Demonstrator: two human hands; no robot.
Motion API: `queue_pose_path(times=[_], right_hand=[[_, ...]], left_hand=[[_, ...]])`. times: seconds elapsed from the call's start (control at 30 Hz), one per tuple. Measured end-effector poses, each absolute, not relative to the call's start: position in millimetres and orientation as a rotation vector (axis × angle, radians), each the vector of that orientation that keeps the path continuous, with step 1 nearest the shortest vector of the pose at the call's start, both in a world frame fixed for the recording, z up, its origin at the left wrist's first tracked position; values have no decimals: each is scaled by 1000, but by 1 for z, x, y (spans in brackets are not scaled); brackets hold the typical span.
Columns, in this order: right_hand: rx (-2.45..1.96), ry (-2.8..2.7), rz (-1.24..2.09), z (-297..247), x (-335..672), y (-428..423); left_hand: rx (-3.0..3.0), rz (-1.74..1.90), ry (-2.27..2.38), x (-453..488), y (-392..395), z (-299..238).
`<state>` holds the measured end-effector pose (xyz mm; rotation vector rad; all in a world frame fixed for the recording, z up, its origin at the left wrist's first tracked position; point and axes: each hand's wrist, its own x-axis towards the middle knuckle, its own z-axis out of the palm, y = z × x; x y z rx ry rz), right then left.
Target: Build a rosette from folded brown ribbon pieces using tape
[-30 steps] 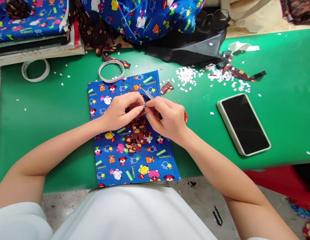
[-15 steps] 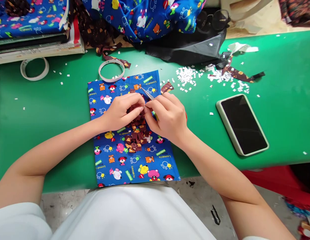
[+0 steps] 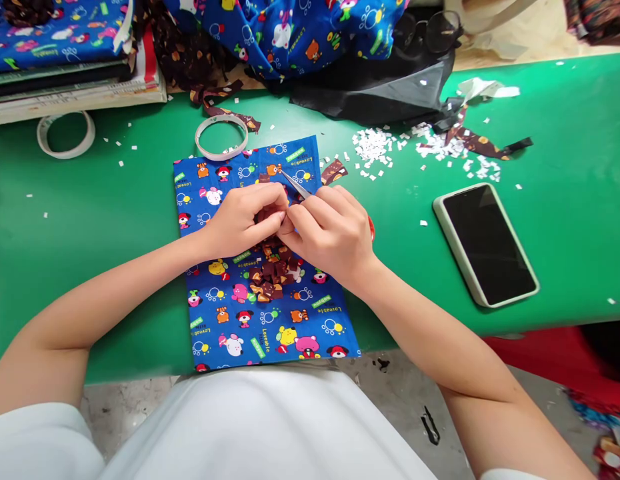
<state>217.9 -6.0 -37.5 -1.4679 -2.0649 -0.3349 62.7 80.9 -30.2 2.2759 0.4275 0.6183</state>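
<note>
My left hand [image 3: 253,217] is closed in a pinch above a blue cartoon-print cloth [image 3: 285,340]. Its fingertips meet those of my right hand [image 3: 333,230], and whatever is pinched between them is hidden. Tucked in my right hand is a pair of scissors; their metal blade [image 3: 296,185] points up and left past the knuckles, and a bit of red handle shows at the right of the palm. Below the fingers, small pieces of brown patterned fabric [image 3: 271,277] lie heaped on the cloth, some of them under my hands.
Two tape-like rings, one on the left [image 3: 66,135] and one touching the cloth's top edge [image 3: 221,138], lie on the green table [image 3: 135,207]. White paper bits [image 3: 374,147] are scattered behind; a phone [image 3: 486,245] lies right. Folded fabric [image 3: 300,30] and stacked books [image 3: 80,100] stand at the back.
My right hand's fingertips have shifted slightly left and curled in closer against my left fingers. The scissors remain in my right hand; the cloth and brown pieces look unmoved.
</note>
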Motion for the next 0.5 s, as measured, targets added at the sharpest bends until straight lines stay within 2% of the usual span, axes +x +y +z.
queue_pose_path(times=[0.13,0.33,0.5], right_hand=[[-1402,-2058,-535,-38,217,-6],[-1452,-2034,-288,-40,218,-5],[-1418,-1988,-500,-45,219,-4]], left_hand=[[2272,620,415,63,81,-30],[2267,598,420,64,81,-31],[2272,610,389,63,82,-31]])
